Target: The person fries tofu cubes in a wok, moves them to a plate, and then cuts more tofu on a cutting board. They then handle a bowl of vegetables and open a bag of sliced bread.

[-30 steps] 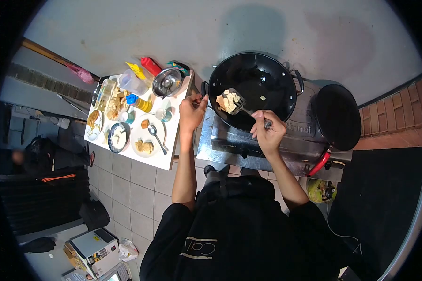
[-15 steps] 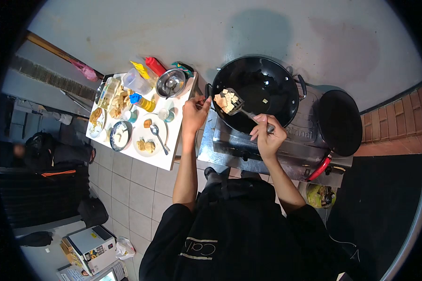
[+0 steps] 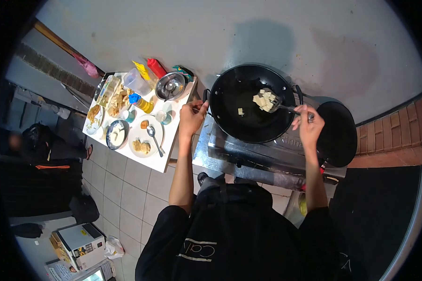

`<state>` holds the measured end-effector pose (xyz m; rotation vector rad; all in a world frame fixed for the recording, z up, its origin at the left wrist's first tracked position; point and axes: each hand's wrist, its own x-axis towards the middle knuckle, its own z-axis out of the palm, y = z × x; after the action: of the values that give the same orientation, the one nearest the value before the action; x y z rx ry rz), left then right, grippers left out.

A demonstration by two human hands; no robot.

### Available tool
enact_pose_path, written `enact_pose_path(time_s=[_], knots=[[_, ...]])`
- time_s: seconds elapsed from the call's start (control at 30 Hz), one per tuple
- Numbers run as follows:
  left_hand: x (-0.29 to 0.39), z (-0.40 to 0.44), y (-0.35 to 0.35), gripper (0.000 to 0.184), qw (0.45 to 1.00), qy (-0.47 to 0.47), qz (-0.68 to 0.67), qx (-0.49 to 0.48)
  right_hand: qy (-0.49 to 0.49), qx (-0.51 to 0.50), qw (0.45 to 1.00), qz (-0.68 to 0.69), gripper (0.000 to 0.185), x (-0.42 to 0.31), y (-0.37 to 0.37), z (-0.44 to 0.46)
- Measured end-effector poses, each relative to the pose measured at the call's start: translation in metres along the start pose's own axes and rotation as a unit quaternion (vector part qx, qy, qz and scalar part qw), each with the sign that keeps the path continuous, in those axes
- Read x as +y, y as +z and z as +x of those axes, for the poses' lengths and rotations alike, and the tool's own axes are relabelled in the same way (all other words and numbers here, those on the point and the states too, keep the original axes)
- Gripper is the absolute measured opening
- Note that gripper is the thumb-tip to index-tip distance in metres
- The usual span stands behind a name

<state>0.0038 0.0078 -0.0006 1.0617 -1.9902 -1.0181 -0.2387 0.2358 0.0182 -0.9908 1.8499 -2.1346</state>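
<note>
Looking down in the head view, we see a wide black wok (image 3: 234,91) with riveted loop handles on a silver metal gas stove (image 3: 222,149). In it, toward its right side, a heap of small pale cream cubes (image 3: 264,100) lies on the slotted head of a long-handled spatula (image 3: 290,109); one lone pale cube (image 3: 240,111) sits apart, left of the heap on the wok's dark surface.

On the white table (image 3: 151,162) to our left, a round white plate (image 3: 136,130) holds brownish-yellow food and a metal spoon. Just beside it, a dark-patterned bowl (image 3: 109,139) contains something white, and farther back stands a shiny steel bowl (image 3: 161,89). A clear bottle with a blue cap (image 3: 145,106) has yellow liquid inside.

Our right hand (image 3: 310,125) grips the spatula's handle, fingers closed on it, so the heaped cubes lie beyond the fingertips, untouched. Our left hand (image 3: 191,120) has its fingers curled at the wok's left handle; we cannot tell whether they close fully around it.
</note>
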Motion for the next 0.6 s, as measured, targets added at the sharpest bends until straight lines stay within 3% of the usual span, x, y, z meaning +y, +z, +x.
enact_pose_path(time_s=[0.4, 0.6], knots=[[0.005, -0.009, 0.003, 0.027, 0.999, -0.017, 0.019, 0.044, -0.006, -0.164, 0.980, -0.115, 0.026, -0.002, -0.016, 0.071], [0.000, -0.008, 0.004, 0.031, 0.998, -0.014, 0.016, 0.058, 0.027, -0.278, 0.935, -0.218, 0.030, -0.008, 0.007, 0.093]])
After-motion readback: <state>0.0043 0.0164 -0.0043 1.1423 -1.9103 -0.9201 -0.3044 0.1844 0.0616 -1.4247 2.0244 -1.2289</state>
